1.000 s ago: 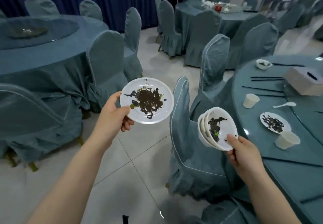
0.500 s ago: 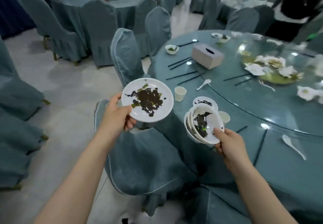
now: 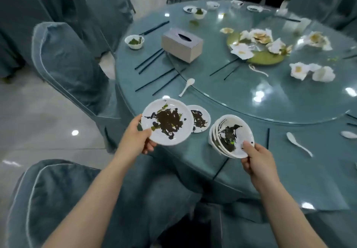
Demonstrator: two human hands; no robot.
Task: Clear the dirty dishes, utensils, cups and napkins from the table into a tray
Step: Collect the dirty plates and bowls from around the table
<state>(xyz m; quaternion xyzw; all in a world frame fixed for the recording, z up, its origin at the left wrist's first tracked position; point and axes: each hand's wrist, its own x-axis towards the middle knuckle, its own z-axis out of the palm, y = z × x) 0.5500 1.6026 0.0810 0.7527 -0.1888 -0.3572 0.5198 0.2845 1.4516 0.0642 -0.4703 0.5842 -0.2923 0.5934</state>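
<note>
My left hand (image 3: 135, 139) grips a white plate (image 3: 167, 122) smeared with dark food scraps, held over the table's near edge. My right hand (image 3: 257, 160) holds a tilted stack of white bowls (image 3: 230, 135) with dark residue inside. Just behind the held plate, a small dirty saucer (image 3: 200, 118) rests on the round teal table (image 3: 289, 162). White spoons (image 3: 186, 87) (image 3: 298, 143), dark chopsticks (image 3: 154, 79), a small bowl with green scraps (image 3: 134, 41) and crumpled napkins (image 3: 313, 71) lie on the table.
A grey tissue box (image 3: 182, 43) sits on the glass turntable (image 3: 270, 93), beside a green platter (image 3: 266, 57) heaped with napkins. More small dishes (image 3: 200, 12) stand at the far edge. Covered chairs (image 3: 71, 66) (image 3: 67, 205) flank the table on the left and front.
My view has swung right and down onto the table. Both hands, still holding the plate and the bowl stack, now hover over the table's near edge beside the dirty saucer.
</note>
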